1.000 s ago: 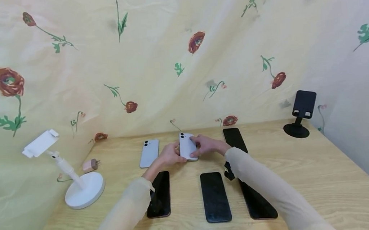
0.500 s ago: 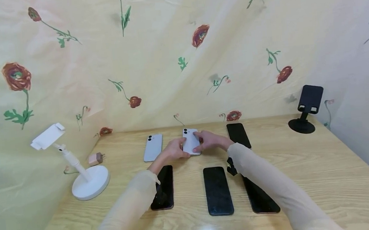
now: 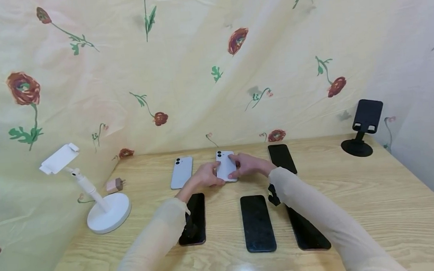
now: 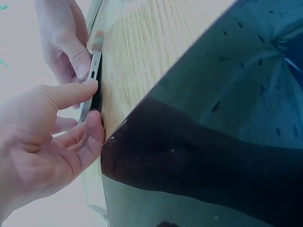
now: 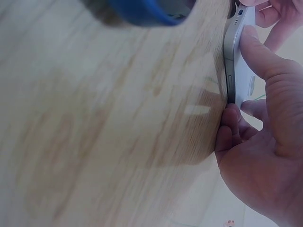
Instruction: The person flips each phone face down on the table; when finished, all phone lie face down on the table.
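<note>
A white smartphone (image 3: 225,167) lies back up near the table's rear edge, its cameras at the far end. My left hand (image 3: 206,174) grips it from the left; in the left wrist view, the thumb presses the bottom edge beside the charging port and the fingers curl at the side. From the right, my right hand (image 3: 248,165) holds it too, thumb on the back and other fingers at the side edge, as the right wrist view shows. There the phone's silver side (image 5: 230,61) sits close over the wood.
Left of it lies another white phone (image 3: 181,173). Black phones (image 3: 258,223) lie in front and to the right, some partly under my sleeves. A white phone stand (image 3: 108,212) and a plug charger (image 3: 114,185) stand left, a black stand (image 3: 357,147) back right.
The head view has shifted slightly, so everything appears a little higher and further right. Both hands stay on the white phone, which keeps its place on the table.
</note>
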Motion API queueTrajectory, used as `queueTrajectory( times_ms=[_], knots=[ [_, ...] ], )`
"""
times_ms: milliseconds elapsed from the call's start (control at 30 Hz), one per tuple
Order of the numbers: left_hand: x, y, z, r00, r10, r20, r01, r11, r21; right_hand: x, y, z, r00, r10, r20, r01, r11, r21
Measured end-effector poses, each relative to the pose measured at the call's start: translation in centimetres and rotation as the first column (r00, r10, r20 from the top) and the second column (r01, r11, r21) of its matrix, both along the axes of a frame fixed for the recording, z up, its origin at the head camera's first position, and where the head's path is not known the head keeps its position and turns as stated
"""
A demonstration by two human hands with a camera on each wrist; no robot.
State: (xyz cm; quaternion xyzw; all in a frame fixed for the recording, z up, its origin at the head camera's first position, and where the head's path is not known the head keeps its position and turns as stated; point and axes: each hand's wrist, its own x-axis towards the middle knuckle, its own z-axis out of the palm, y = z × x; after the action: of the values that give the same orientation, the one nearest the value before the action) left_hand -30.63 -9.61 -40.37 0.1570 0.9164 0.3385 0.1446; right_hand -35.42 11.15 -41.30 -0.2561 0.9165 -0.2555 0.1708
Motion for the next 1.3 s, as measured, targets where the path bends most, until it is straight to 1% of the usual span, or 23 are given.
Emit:
queueTrajectory(
  times_ms=[300,567,800,900,1100,1300],
  knots=[
    [-0.22,-0.17,-0.27,1.000,-0.015,-0.006,0.015,1.000,-0.018,0.06,-0.04,-0.05,1.000,-0.001,-0.001,0.001,1.000,-0.010],
    [-0.22,0.01,-0.03,1.000,-0.017,-0.013,0.016,0.998,-0.056,-0.20,0.11,-0.26,1.000,0.005,-0.009,-0.005,1.000,-0.003],
    [-0.17,0.07,0.15,1.000,-0.022,-0.012,0.021,0.997,-0.076,-0.09,0.11,-0.18,1.000,-0.005,-0.003,0.005,1.000,-0.015],
    [-0.26,0.08,0.26,1.000,-0.024,-0.012,0.023,0.996,-0.083,-0.14,0.10,-0.05,1.000,-0.001,-0.006,0.001,1.000,-0.017],
    [-0.62,0.06,0.00,0.999,-0.034,-0.019,0.032,0.994,-0.103,-0.22,0.16,-0.09,1.000,0.007,-0.026,-0.007,1.000,0.000],
    [-0.26,-0.12,-0.07,0.999,-0.038,-0.026,0.036,0.994,-0.099,0.05,0.07,-0.18,0.999,0.013,-0.040,-0.013,1.000,0.003]
  ],
)
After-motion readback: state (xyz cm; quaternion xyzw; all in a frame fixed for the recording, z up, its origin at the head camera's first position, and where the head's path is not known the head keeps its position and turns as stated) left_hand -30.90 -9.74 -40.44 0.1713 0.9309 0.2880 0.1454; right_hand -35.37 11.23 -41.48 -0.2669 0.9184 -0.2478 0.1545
